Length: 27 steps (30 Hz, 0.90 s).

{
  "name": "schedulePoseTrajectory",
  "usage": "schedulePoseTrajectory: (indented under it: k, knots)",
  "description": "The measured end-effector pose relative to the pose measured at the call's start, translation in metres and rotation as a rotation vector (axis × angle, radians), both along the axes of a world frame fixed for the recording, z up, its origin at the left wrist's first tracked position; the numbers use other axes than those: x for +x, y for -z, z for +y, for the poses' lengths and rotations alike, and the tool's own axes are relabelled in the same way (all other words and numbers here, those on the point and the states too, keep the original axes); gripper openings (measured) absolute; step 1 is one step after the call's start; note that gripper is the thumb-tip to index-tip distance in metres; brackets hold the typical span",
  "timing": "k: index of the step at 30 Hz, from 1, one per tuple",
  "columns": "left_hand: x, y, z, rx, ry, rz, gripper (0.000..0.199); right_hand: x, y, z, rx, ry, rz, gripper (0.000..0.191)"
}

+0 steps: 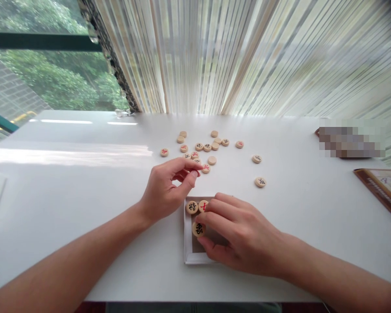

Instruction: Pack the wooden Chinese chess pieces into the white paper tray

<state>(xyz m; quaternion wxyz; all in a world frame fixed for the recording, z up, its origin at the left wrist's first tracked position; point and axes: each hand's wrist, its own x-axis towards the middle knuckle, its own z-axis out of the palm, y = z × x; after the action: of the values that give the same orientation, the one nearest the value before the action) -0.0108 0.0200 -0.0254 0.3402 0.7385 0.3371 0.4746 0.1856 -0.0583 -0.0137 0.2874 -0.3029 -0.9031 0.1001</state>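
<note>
My right hand (pixel 237 230) pinches a Chinese chess piece (pixel 199 229) with a black character between thumb and fingers. It holds the piece over the left part of a small white box (pixel 188 243). In the box's far row lie a black-marked piece (pixel 192 207) and a red-marked piece (pixel 203 206), the latter partly behind my fingers; the hand hides the box's right side. My left hand (pixel 172 184) hovers beyond the box with thumb and index finger brought together. Its index fingertip is by a red-marked piece (pixel 206 168); whether anything is in the pinch cannot be made out.
Several loose wooden pieces (pixel 207 147) are scattered farther back on the white table (pixel 84 187), some face down. Two pieces (pixel 260 181) lie off to the right. A brown printed box lid (pixel 381 191) is at the right edge. String curtains (pixel 195 56) hang behind the table.
</note>
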Motion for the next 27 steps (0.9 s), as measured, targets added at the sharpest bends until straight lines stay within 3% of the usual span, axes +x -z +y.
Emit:
schedulePoseTrajectory:
  k: [16,27]
  knots:
    - [0.001,0.004,0.0,0.033,0.016,0.005,0.018,-0.006,0.009,-0.001,0.106,0.002,-0.05,0.026]
    - [0.002,0.003,0.0,0.028,0.013,0.011,0.018,-0.009,0.013,-0.001,0.134,0.024,-0.054,0.025]
